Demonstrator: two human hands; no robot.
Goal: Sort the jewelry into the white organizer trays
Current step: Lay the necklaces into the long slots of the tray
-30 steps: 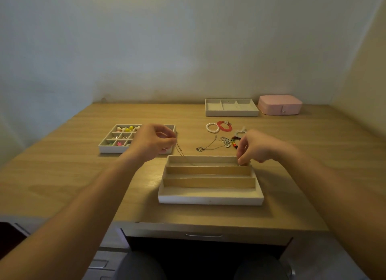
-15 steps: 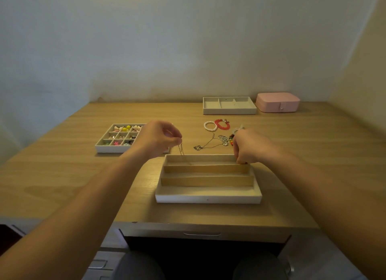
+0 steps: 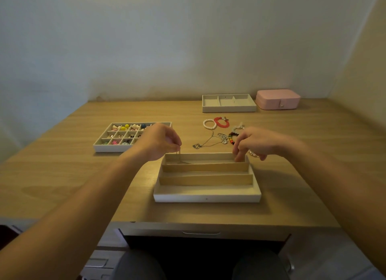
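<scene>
Pinching a thin chain necklace (image 3: 181, 158) between thumb and forefinger, the left hand (image 3: 159, 141) holds it above the far left corner of the three-row organizer tray (image 3: 206, 197), and the chain hangs down into the farthest row, its lower part lying on the row's floor. The right hand (image 3: 257, 142) reaches into the far right end of the same row, fingers (image 3: 238, 157) drawn together and pointing down; whether they grip the chain's other end cannot be told. This tray sits near the front edge of the wooden counter (image 3: 62, 175). To its left, a grid tray (image 3: 117, 149) holds small coloured earrings and beads. Beyond the near tray lie loose pieces on the counter: a white pearl bracelet (image 3: 209, 124), a red bracelet (image 3: 221, 121), a silver pendant necklace (image 3: 205, 142), and a multicoloured beaded bracelet (image 3: 231, 137) just beside the right hand. Farther back stand an empty three-compartment tray (image 3: 228, 108) and a closed pink jewelry box (image 3: 277, 99).
</scene>
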